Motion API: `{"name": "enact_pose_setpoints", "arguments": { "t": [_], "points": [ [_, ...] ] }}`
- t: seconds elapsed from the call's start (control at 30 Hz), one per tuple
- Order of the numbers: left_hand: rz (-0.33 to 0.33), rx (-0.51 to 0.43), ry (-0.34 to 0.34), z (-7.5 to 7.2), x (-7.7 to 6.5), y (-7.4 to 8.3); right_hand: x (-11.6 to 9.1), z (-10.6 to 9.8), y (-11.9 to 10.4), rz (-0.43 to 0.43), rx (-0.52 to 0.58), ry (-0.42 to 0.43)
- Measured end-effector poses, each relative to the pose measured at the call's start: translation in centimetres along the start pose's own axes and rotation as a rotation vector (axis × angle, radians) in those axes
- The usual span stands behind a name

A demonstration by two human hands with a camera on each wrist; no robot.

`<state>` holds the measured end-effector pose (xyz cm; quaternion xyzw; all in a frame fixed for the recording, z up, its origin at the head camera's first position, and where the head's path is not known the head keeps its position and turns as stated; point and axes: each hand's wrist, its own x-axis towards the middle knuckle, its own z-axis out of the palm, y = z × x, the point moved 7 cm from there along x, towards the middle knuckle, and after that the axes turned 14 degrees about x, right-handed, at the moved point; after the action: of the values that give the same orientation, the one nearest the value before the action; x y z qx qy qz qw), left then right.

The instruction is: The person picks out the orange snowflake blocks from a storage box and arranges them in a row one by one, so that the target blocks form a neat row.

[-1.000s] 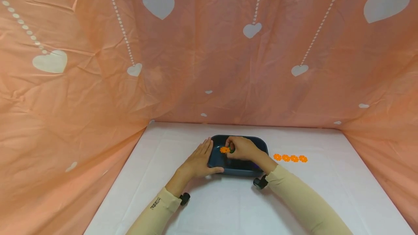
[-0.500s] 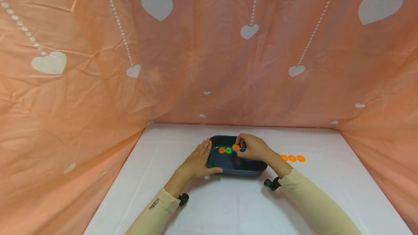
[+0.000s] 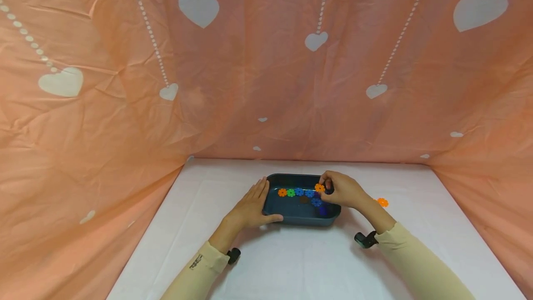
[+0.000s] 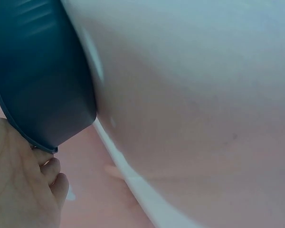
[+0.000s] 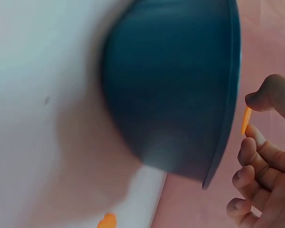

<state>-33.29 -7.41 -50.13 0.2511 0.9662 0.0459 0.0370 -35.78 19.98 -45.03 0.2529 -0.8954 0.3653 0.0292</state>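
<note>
A dark blue rectangular tray (image 3: 304, 221) stands on the table. My left hand (image 3: 251, 208) rests against its left end, fingers straight along the rim and thumb at the front corner. Over the tray's right end, my right hand (image 3: 344, 192) pinches an orange flower-shaped disc (image 3: 319, 188) between thumb and index finger. The right wrist view shows this thin disc (image 5: 246, 121) edge-on, above the tray rim. Inside the tray lie an orange disc (image 3: 282, 192), a green disc (image 3: 291, 192), several blue discs (image 3: 316, 202), a brownish one (image 3: 304, 199) and a dark purple one (image 3: 323, 210).
To the right of the tray, an orange disc (image 3: 382, 202) lies on the white tabletop (image 3: 291, 263), with the edge of another beside my right forearm. An orange cloth with white hearts (image 3: 266, 82) hangs behind and at both sides.
My right hand has moved right across the tray with the orange disc, uncovering the discs inside. Its forearm now covers most of the orange discs on the table. My left hand has stayed put.
</note>
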Motion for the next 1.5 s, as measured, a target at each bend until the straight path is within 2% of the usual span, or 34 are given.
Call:
{"name": "enact_pose_setpoints", "arguments": {
  "t": [0.8,1.03,1.5],
  "points": [
    [0.001,0.0,-0.005,-0.2,-0.1,0.1,-6.3,-6.3,5.6,0.137,0.017,0.167],
    [0.0,-0.009,-0.002,-0.1,-0.1,0.0,-8.2,-7.7,7.2,0.204,0.022,0.179],
    [-0.003,0.001,-0.005,0.0,-0.1,0.0,-11.0,-9.2,10.7,0.264,0.019,0.176]
  ]
}}
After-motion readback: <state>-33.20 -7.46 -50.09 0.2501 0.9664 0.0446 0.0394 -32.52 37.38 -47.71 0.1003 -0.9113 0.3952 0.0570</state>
